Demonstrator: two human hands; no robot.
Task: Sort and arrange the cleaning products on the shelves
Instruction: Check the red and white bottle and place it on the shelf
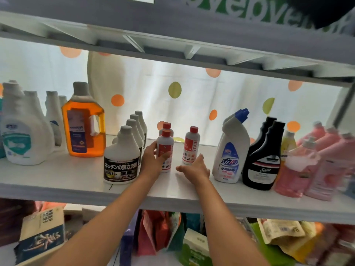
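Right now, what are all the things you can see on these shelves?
White jugs: at least four, white, far left of the shelf.
Amber jug: one, orange liquid, grey cap, right of the white jugs.
Kitchen cleaner bottles: a row of about five, white with a black label, centre left.
Stain remover bottles: three, white with red caps, centre.
Toilet cleaner bottles: two, white with blue caps, centre right.
Black bottles: two, right of those.
Yellow bottle: one, behind the pink ones.
Pink bottles: several, far right.
Boxes and pouches: mixed colours, shelf below.
Hands: left hand grips the front stain remover bottle; right hand is open beside it.
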